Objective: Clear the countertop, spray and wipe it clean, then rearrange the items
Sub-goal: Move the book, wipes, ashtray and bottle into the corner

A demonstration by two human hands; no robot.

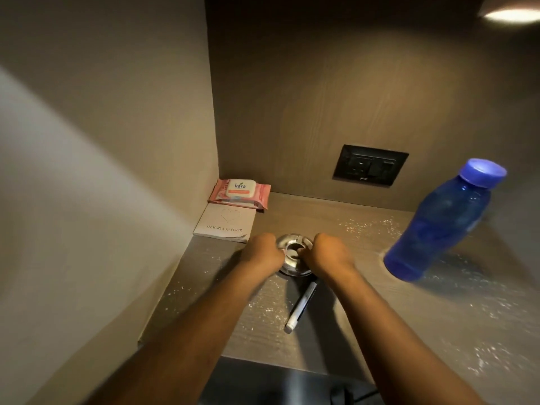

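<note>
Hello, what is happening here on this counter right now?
A person grips a shiny metal ashtray with the left hand and right hand. White specks lie over the countertop. A marker, blue bottle, booklet and wipes pack are on it, not yet cleared.

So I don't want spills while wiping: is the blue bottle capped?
Capped. The blue bottle stands on the countertop with its blue cap on top.
</note>
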